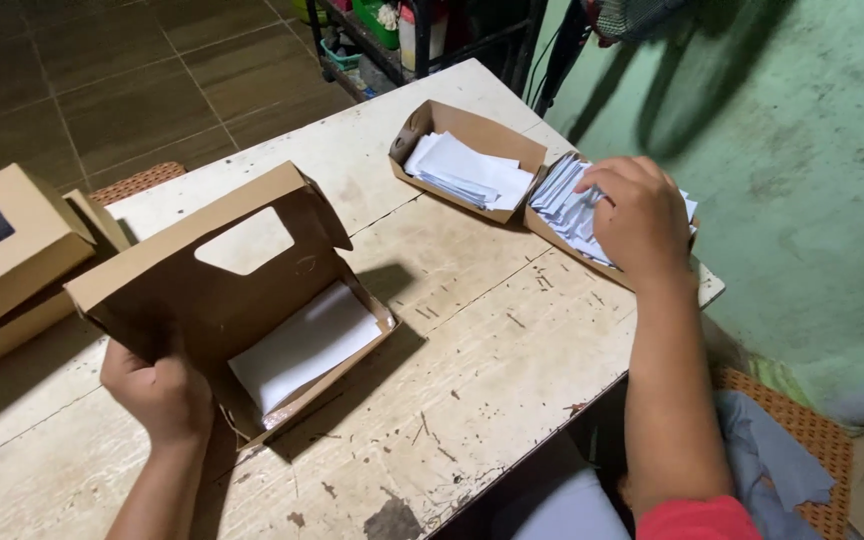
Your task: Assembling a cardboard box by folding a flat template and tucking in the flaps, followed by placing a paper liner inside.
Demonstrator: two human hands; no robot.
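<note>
our left hand [160, 392] grips the near edge of the open brown cardboard window box [242, 300], white sheet inside. our right hand [642, 215], far right, pinches white paper slips [567, 205] in a brown tray; the box lies left and nearer.

This looks like a small home workshop for packing boxes. A worn, paint-chipped counter [472, 330] stands against a stained green wall [802, 180] over a brown tiled floor [122, 80]. Brown cardboard boxes [2, 260] (several stacked at the left) and trays of white paper slips [467, 170] crowd it, with a cluttered rack [402, 40] beyond.
</note>
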